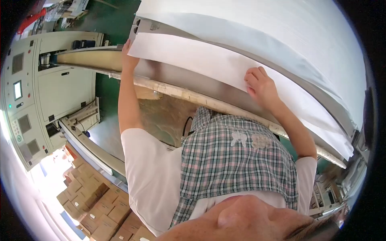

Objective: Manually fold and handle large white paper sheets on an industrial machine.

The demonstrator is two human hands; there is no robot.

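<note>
A long stack of white paper sheets (201, 60) lies on a grey metal table (189, 82) that runs across the view. My left hand (128, 59) rests on the stack's left end, fingers curled at its corner. My right hand (261, 86) presses flat on the sheets' near edge, farther right. Behind it rises a much larger white pile of paper (281, 28). My white sleeves and checked apron (237, 160) fill the lower middle.
A beige machine cabinet with panels and a small screen (44, 96) stands at the left. Brown cardboard boxes (100, 205) are piled at the lower left on the floor. A green floor (108, 24) shows at the top left.
</note>
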